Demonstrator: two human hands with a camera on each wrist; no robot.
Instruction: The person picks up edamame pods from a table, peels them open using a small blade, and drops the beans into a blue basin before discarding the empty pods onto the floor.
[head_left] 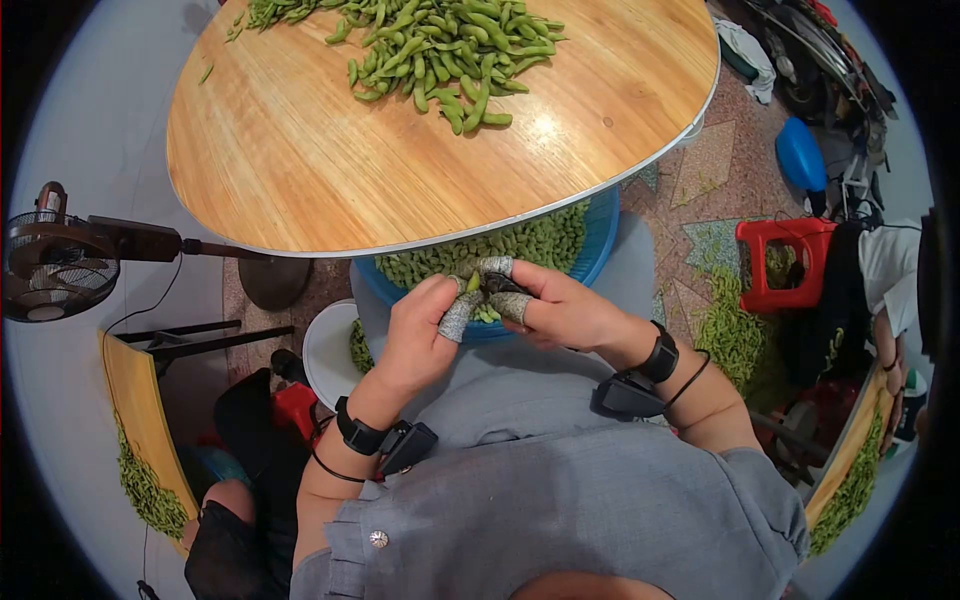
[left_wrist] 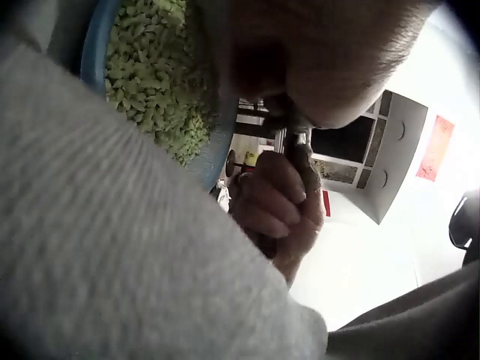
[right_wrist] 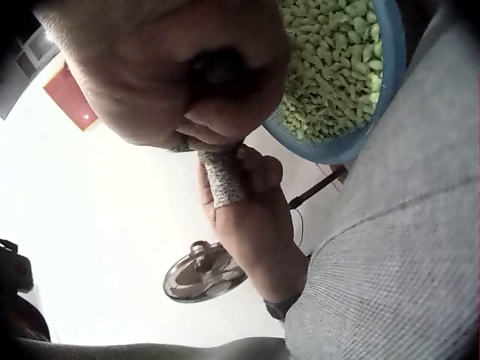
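Observation:
A green soybean pod [head_left: 473, 284] is between the two hands, low over the blue basin [head_left: 606, 225]. My left hand [head_left: 412, 325] pinches the pod, with grey patterned tape round its thumb. My right hand [head_left: 565, 308] meets it from the other side, its taped thumb and forefinger closed at the pod's end, and something dark shows between those fingers. Shelled green beans [head_left: 540, 240] fill the basin under the hands; the beans [right_wrist: 330, 67] also show in the right wrist view. In both wrist views the pod is hidden behind the fingers.
The wooden table [head_left: 270, 150] overhangs the basin's far side and bears a heap of soybean pods [head_left: 455, 50]. A white bucket [head_left: 325, 345] stands at left, near a fan [head_left: 65, 250]. Right are a red stool [head_left: 785, 232] and pods [head_left: 728, 330] on the floor.

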